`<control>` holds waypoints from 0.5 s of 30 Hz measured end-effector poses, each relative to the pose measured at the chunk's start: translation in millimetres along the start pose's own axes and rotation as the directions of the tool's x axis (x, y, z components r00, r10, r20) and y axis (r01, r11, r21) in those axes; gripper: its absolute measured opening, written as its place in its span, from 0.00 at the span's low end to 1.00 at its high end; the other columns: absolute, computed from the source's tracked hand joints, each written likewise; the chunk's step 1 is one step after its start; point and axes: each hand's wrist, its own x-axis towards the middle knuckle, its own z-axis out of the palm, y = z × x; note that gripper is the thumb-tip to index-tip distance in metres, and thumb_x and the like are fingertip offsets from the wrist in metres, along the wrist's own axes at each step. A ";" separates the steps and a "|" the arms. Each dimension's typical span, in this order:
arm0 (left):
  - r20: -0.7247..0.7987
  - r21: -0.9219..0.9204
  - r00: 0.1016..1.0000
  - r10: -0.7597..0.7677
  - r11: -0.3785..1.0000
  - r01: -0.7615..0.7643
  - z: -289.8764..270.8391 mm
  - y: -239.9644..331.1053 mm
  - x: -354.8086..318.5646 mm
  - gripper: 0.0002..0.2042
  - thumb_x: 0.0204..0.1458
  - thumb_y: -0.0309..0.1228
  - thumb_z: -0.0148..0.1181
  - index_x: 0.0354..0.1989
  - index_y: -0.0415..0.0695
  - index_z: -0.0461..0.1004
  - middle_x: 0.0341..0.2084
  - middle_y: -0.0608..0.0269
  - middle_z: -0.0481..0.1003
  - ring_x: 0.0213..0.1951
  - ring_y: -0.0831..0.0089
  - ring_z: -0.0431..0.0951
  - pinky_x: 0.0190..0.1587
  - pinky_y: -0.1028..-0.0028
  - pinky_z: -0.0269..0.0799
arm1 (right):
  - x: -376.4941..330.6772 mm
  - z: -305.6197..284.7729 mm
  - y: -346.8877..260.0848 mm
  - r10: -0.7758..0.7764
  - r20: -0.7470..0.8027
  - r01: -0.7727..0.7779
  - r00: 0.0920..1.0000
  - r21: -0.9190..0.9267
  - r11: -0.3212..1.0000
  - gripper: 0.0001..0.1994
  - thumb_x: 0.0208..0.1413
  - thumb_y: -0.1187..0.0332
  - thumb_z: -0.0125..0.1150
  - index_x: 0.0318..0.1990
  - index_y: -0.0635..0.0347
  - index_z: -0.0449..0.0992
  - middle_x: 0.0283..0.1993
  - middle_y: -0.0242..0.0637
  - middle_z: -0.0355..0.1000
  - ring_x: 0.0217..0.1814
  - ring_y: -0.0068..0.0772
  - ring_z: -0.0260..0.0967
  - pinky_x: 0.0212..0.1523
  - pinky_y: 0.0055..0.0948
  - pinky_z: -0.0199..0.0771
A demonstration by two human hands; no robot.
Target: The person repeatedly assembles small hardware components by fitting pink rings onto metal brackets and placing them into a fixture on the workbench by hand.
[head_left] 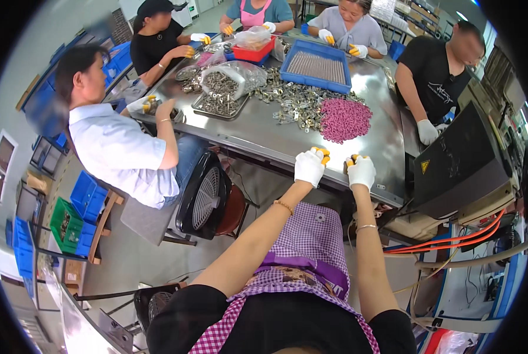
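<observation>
The left hand, in a white glove with yellow fingertips, is at the near edge of the table, fingers curled inward. The heap of pink rings lies just beyond it, ahead and slightly to the right. The right hand, gloved alike, is at the same edge, fingers also curled; the heap lies almost straight ahead of it. Neither hand is clearly nearer. Whether either grip encloses a part cannot be told. The heap is roughly round, without a distinct long axis; single rings are too small to orient.

The surface is a bare-metal table. From left to right it carries a metal tray of small parts, a clear plastic bag at that tray, a red bin farther back, loose metal parts, and a blue tray behind them. The loose parts adjoin the heap's left side.

In the room, a green bin stands far left. A co-worker in a white shirt sits at the table's left side. At right stands a black equipment housing, with orange cables below.
</observation>
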 end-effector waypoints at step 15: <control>0.051 -0.033 0.998 0.022 0.999 -0.021 10.7 -5.7 -1.1 0.11 0.52 0.40 0.53 0.34 0.48 0.78 0.30 0.58 0.74 0.28 0.58 0.75 0.33 0.63 0.69 | -9.5 8.2 11.8 0.122 -0.131 -0.126 0.984 -0.022 0.992 0.14 0.56 0.56 0.53 0.40 0.54 0.77 0.36 0.44 0.77 0.36 0.52 0.74 0.38 0.42 0.72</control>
